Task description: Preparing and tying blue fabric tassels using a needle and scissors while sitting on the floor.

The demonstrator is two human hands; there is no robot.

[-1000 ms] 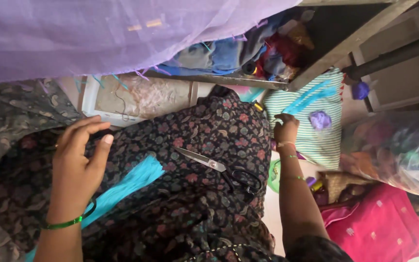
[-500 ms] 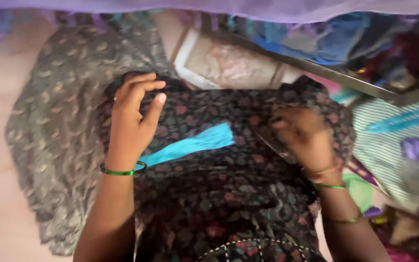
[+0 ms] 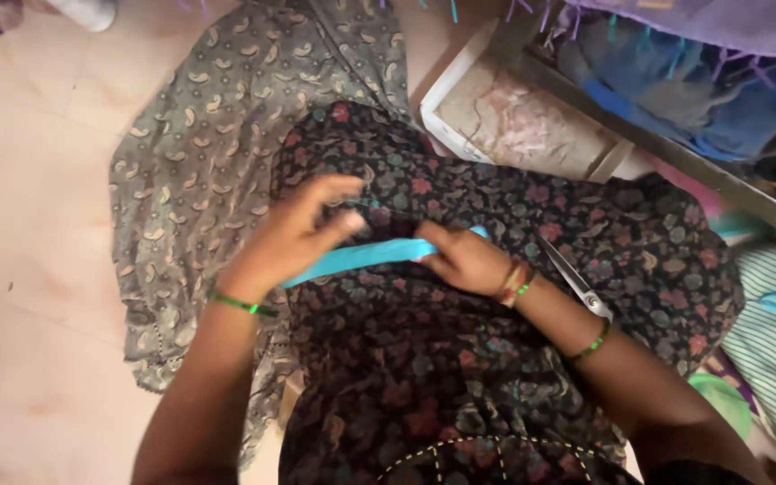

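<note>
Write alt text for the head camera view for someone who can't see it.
Two bare hands meet on a turquoise strip lying across dark floral fabric: the right hand grips it, and the left hand rests fingers on it. Scissors lie on the fabric beside the right wrist, and a grey paisley cloth spreads over the floor at left.
</note>
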